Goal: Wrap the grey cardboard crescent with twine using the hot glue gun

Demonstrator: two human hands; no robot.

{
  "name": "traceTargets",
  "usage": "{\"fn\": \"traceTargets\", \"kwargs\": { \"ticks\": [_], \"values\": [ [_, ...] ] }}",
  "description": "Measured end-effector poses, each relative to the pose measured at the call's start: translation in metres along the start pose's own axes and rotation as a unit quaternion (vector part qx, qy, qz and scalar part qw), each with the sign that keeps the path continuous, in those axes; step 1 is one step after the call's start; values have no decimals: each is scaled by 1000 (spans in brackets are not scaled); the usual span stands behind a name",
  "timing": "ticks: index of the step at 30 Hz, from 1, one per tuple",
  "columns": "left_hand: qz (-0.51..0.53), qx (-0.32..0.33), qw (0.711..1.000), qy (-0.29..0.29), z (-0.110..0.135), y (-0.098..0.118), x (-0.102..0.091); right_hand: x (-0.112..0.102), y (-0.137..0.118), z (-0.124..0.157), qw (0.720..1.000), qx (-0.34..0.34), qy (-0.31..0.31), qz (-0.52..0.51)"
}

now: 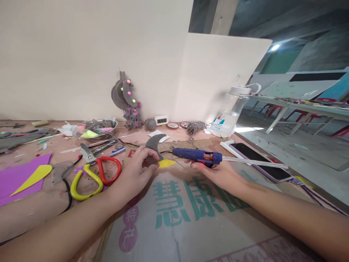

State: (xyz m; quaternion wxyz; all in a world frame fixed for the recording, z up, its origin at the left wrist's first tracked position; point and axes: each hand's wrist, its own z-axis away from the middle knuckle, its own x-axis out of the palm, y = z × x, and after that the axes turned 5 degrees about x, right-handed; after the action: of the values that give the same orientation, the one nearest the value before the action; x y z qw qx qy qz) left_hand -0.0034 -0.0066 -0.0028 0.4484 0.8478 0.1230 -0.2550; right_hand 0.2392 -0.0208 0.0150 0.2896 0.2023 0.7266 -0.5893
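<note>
My left hand (139, 171) pinches a grey felt crescent (156, 143) near its lower end. A yellow felt piece (167, 163) with a pointed tip sits just below the crescent, at the thumb; whether the two are joined I cannot tell. In my right hand (215, 175) is a blue hot glue gun (193, 155), its nozzle pointing left, close above the yellow piece. A long clear glue stick (253, 161) juts from its back end. Both hands are over a printed cardboard sheet (152, 236).
Scissors (89, 156) with red and yellow handles lie left of my left hand, near purple sheets (29, 174). Behind stand a bowl (95, 129) of scraps, a decorated grey hanging (127, 98), a yarn ball (150, 124) and a water bottle (227, 112). A phone (261, 160) lies right.
</note>
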Motion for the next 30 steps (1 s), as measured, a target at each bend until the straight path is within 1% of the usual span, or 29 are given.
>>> {"fn": "traceTargets", "kwargs": {
  "ticks": [5,10,13,20,30],
  "values": [
    [-3,8,1000,10,0,-1,1,0,-5,1,1000,0,13,19],
    [-4,12,1000,18,0,-2,2,1,-7,4,999,-26,-12,19],
    [-13,19,1000,19,0,-2,1,2,-6,4,999,-30,-14,14],
    [-19,21,999,27,1,2,-1,2,-7,4,1000,-12,-17,22],
    [0,16,1000,21,1,0,0,4,-8,5,1000,-19,-17,10]
  ]
}}
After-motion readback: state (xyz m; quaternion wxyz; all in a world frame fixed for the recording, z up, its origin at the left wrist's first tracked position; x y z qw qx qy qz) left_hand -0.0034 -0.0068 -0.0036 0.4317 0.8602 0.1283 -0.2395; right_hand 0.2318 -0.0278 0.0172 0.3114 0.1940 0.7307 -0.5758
